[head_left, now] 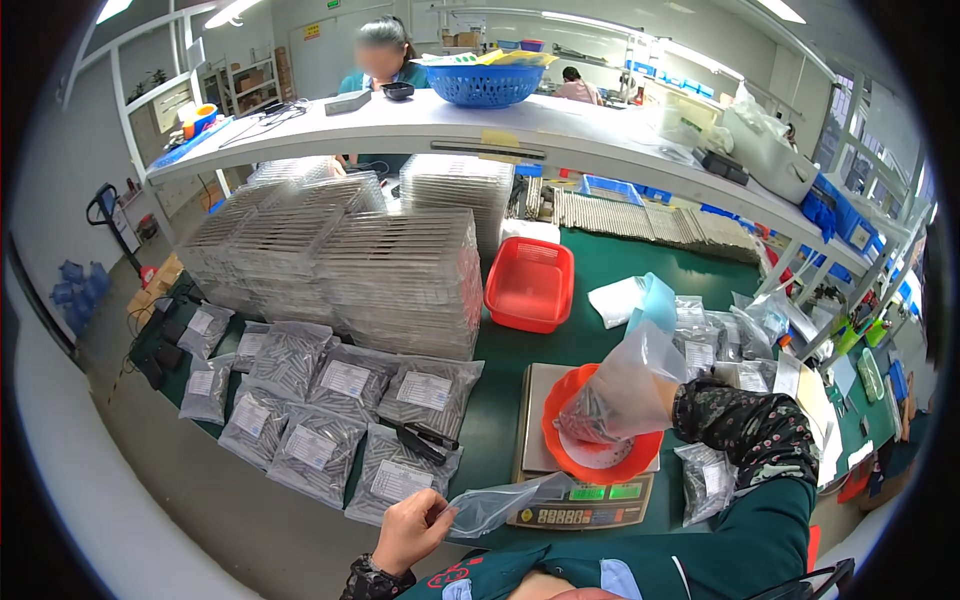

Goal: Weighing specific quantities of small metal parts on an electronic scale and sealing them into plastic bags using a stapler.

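Observation:
My left hand (408, 532) is closed, pinching the edge of an empty-looking clear plastic bag (500, 508) that stretches toward the front of the scale. My right hand (662, 388) holds up a second clear plastic bag (625, 385), whose film covers most of the fingers. Grey metal pins (588, 415) show at this bag's lower end, over an orange-red bowl (560, 462). The bowl sits on a digital weighing scale (585, 513) with lit green displays. A black stapler (422, 440) lies on filled bags left of the scale.
Several labelled bags of grey pins (318, 440) cover the left of the green table; more bags (706, 480) lie at right. Tall stacks of clear trays (400, 270) and a red basket (530, 285) stand behind. A white shelf (350, 130) spans the back, where a person (385, 65) sits beyond.

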`<control>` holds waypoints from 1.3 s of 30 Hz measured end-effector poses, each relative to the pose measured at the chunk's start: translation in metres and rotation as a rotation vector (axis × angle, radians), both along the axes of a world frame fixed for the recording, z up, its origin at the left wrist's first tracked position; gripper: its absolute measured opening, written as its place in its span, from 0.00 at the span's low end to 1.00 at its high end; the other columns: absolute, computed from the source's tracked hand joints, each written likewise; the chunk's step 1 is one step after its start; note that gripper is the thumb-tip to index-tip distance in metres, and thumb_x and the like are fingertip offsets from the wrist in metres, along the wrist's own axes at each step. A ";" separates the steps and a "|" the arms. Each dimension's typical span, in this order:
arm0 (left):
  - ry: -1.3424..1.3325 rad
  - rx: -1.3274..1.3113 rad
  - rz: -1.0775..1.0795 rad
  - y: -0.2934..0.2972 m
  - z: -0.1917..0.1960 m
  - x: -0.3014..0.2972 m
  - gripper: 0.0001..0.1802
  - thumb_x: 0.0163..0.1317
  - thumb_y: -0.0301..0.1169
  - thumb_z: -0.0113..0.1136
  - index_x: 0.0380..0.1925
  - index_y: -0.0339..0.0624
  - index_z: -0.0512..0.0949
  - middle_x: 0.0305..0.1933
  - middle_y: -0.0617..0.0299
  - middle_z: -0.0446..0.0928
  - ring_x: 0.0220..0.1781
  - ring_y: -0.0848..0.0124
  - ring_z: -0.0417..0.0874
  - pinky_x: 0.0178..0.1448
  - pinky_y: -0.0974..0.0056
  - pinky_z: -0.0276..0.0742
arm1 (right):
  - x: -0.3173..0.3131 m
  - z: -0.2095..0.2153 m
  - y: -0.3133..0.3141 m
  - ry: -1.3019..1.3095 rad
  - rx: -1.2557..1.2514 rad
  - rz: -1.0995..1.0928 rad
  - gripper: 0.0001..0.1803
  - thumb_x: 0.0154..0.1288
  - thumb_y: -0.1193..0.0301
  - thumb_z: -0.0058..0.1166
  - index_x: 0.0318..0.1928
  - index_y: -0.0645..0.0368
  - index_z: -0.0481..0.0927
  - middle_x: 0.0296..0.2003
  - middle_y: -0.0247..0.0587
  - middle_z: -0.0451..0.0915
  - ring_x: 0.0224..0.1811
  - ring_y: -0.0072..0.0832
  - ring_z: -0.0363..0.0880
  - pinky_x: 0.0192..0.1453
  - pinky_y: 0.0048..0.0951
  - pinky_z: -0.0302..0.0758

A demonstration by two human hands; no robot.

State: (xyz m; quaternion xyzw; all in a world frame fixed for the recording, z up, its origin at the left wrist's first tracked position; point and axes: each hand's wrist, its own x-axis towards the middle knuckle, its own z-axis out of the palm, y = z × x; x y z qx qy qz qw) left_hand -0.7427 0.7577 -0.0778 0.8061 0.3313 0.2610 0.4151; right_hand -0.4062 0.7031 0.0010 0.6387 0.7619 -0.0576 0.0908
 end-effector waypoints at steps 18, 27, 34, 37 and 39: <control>0.044 0.009 -0.002 0.009 0.007 -0.003 0.09 0.46 0.27 0.60 0.18 0.37 0.69 0.16 0.59 0.68 0.15 0.70 0.70 0.20 0.69 0.64 | 0.014 -0.014 -0.009 0.033 0.067 -0.010 0.26 0.38 0.68 0.55 0.44 0.59 0.68 0.30 0.45 0.74 0.34 0.42 0.75 0.37 0.37 0.72; 0.024 0.012 -0.017 0.002 0.012 0.007 0.09 0.46 0.23 0.60 0.18 0.36 0.68 0.15 0.60 0.66 0.14 0.72 0.67 0.19 0.70 0.62 | 0.058 -0.016 0.005 0.523 0.383 -0.423 0.17 0.40 0.71 0.55 0.35 0.61 0.73 0.23 0.45 0.75 0.24 0.32 0.72 0.32 0.29 0.69; 0.002 -0.137 -0.055 -0.045 0.030 0.033 0.10 0.47 0.24 0.60 0.17 0.36 0.67 0.15 0.61 0.66 0.14 0.75 0.66 0.19 0.71 0.61 | 0.048 0.023 -0.015 1.395 0.513 -0.753 0.18 0.42 0.77 0.53 0.38 0.69 0.71 0.21 0.38 0.73 0.17 0.22 0.69 0.19 0.22 0.67; 0.052 -0.219 -0.226 -0.065 0.043 0.067 0.09 0.49 0.25 0.58 0.20 0.36 0.67 0.15 0.60 0.68 0.13 0.71 0.68 0.19 0.70 0.63 | 0.059 0.042 -0.036 1.642 0.572 -0.737 0.16 0.45 0.77 0.54 0.37 0.67 0.70 0.24 0.41 0.75 0.18 0.23 0.73 0.19 0.21 0.71; 0.079 -0.178 -0.432 -0.077 0.047 0.093 0.09 0.52 0.27 0.56 0.25 0.37 0.66 0.14 0.57 0.69 0.14 0.65 0.71 0.20 0.68 0.66 | 0.063 0.058 -0.060 1.686 0.644 -0.671 0.14 0.47 0.76 0.53 0.38 0.65 0.71 0.24 0.39 0.75 0.18 0.22 0.73 0.18 0.20 0.71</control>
